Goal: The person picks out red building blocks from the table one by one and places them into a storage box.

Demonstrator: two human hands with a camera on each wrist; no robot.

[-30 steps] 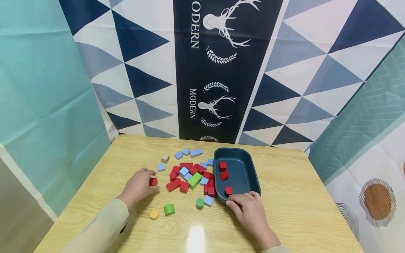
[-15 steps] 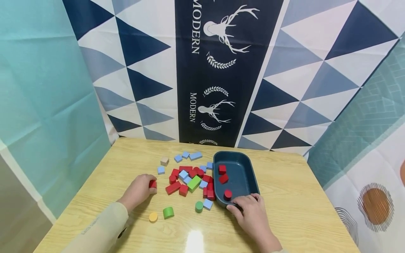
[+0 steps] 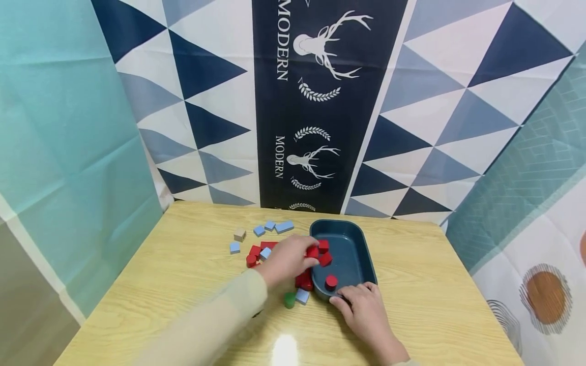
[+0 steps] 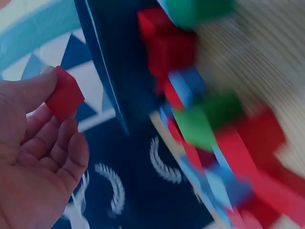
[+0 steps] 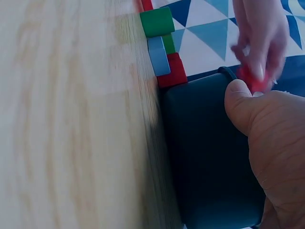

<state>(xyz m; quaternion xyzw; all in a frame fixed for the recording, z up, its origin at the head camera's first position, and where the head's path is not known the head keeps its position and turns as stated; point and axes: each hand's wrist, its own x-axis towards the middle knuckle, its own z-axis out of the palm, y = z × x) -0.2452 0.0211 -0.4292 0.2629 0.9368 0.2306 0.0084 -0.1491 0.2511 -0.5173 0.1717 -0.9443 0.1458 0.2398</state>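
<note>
1 block [image 4: 66, 95] pinched, tray [image 3: 350, 259] pointing lengthwise away

I have watched the left hand [image 3: 288, 258] cross the surface [image 3: 123, 305] in the last half second: it was well apart from the tray [image 3: 350, 256], out toward eight or nine o'clock of it, and now it has reached the tray's nine o'clock rim. The red block [image 3: 313, 252] came along, pinched in its fingers and off the surface. From the head I see that block at the rim, near two red pieces [image 3: 325, 260] inside. The sleeve [image 3: 229, 305] has swung toward three o'clock, blurred, and there hides the yellow disc, the green arched block and the lime-green bar [image 4: 205, 121], all plain to me earlier.
</note>
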